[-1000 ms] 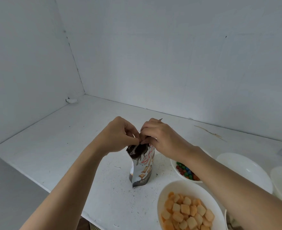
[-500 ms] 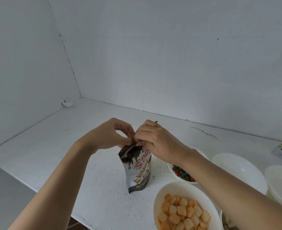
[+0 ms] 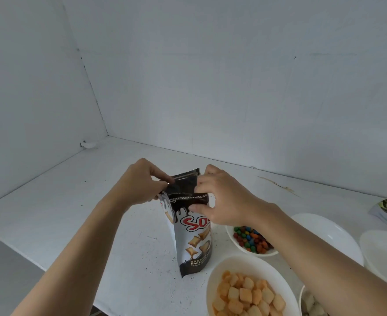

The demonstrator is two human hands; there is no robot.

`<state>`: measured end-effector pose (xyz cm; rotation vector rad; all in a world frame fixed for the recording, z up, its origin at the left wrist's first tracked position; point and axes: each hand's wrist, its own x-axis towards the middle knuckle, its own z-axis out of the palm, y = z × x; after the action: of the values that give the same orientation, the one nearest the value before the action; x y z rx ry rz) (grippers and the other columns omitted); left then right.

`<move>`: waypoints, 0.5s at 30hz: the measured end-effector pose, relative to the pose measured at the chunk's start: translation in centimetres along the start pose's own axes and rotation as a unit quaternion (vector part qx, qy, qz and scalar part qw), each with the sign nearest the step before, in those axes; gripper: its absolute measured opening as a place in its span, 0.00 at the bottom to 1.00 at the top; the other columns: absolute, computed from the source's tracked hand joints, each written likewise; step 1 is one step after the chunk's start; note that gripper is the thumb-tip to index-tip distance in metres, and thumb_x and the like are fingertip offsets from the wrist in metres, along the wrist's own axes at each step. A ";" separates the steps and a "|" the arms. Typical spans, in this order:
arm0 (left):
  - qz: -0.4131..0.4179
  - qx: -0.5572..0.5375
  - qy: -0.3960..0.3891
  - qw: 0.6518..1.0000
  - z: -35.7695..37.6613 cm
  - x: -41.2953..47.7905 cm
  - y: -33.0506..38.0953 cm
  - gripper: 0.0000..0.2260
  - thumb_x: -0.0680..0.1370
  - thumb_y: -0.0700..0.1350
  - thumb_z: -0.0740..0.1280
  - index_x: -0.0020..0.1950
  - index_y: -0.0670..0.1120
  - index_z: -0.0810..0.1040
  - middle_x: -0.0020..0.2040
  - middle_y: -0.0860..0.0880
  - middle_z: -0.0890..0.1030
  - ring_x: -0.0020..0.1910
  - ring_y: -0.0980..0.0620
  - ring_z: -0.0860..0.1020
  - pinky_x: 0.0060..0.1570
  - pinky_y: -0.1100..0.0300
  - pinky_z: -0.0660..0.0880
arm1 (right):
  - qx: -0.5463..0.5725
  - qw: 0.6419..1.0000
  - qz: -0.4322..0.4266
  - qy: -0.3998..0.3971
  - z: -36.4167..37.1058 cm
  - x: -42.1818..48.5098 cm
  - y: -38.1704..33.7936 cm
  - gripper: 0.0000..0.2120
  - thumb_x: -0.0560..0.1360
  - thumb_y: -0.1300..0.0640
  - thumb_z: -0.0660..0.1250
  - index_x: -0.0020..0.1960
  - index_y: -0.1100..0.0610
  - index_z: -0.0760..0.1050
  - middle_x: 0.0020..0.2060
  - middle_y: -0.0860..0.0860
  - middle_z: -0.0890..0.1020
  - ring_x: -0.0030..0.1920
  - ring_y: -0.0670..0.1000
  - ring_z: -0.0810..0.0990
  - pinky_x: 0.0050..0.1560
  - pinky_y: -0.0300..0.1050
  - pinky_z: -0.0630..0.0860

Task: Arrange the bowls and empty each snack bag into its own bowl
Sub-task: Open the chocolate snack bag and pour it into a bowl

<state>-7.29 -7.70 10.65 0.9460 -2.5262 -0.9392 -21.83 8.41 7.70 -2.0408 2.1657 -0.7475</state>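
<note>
On the white counter (image 3: pixel 73 201), near its front edge, the bowl of orange puffs (image 3: pixel 245 264) is sitting, and just beside it I am seeing the snack bag (image 3: pixel 193 245) standing upright. My left hand (image 3: pixel 140 185) and right hand (image 3: pixel 224 199) are both pinching its top.

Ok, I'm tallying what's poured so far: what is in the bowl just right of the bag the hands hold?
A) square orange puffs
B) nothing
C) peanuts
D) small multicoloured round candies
D: the bowl beside the bag holds red, blue, green and orange round candies; the square puffs lie in the nearer bowl.
</note>
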 end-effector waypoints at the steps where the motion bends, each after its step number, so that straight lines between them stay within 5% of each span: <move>1: 0.005 -0.003 0.003 1.000 0.4 -0.2 0.1 0.10 0.77 0.38 0.70 0.48 0.51 0.89 0.25 0.59 0.80 0.22 0.61 0.75 0.24 0.71 0.68 | 0.002 1.000 0.004 0.003 0.1 0.2 0.0 0.09 0.75 0.47 0.73 0.51 0.50 0.84 0.43 0.42 0.77 0.51 0.47 0.68 0.50 0.44 0.70; 4: 0.010 -0.012 -0.007 1.000 1.1 -0.3 0.3 0.11 0.76 0.37 0.70 0.51 0.50 0.88 0.43 0.53 0.85 0.33 0.55 0.79 0.29 0.68 0.72 | 0.011 1.000 0.012 -0.003 0.0 0.5 -0.2 0.09 0.74 0.47 0.74 0.51 0.50 0.85 0.45 0.43 0.79 0.53 0.47 0.68 0.55 0.48 0.72; 11: -0.039 -0.107 0.119 0.986 1.4 0.5 -0.2 0.13 0.76 0.32 0.66 0.42 0.47 0.88 0.32 0.49 0.82 0.20 0.59 0.74 0.23 0.69 0.69 | -0.107 0.994 -0.008 -0.007 -1.1 0.1 -0.5 0.13 0.75 0.44 0.72 0.51 0.52 0.84 0.52 0.40 0.78 0.60 0.45 0.66 0.66 0.51 0.61; 15: 0.008 -0.193 0.110 0.975 1.9 0.0 1.1 0.12 0.80 0.35 0.65 0.48 0.47 0.87 0.42 0.49 0.86 0.31 0.60 0.79 0.32 0.67 0.75 | -0.123 0.986 -0.062 0.089 -0.5 0.0 -0.5 0.08 0.74 0.50 0.73 0.49 0.54 0.85 0.52 0.44 0.81 0.63 0.47 0.70 0.71 0.48 0.61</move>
<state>-8.71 -6.17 10.02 0.8521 -2.0640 -1.1910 -21.57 8.53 8.32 -2.3317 2.3486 -0.7319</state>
